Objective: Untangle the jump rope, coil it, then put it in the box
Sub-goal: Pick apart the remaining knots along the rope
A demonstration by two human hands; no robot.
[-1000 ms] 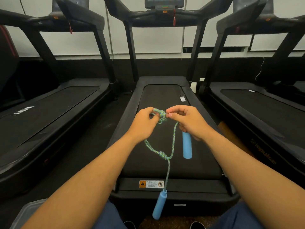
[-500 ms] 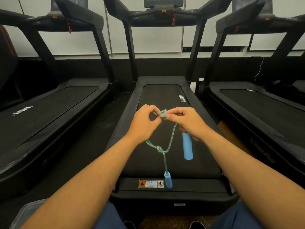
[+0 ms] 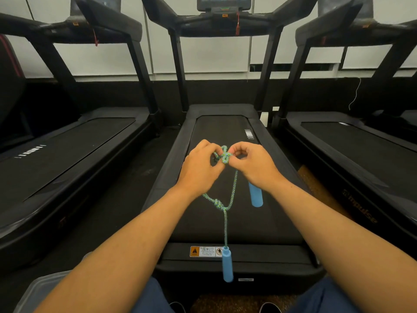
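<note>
A green-and-blue braided jump rope (image 3: pixel 232 188) hangs in the air over the middle treadmill. My left hand (image 3: pixel 200 168) and my right hand (image 3: pixel 252 166) both pinch a tight knot (image 3: pixel 225 157) at its top. A second knot (image 3: pixel 218 204) sits lower, where two strands join. One blue foam handle (image 3: pixel 227 264) dangles straight down from it. The other blue handle (image 3: pixel 256 195) hangs below my right hand, its top hidden by the palm. A clear plastic box (image 3: pixel 38 290) shows at the bottom left, partly hidden by my left forearm.
I am seated at the rear end of the middle treadmill (image 3: pixel 225 222), my knees at the bottom edge. Another treadmill (image 3: pixel 67 150) stands on the left and one (image 3: pixel 361 150) on the right, with dark floor strips between them.
The dangling handle swung up and then dropped back down. Both hands stayed on the top knot, their fingers shifting on it slightly.
</note>
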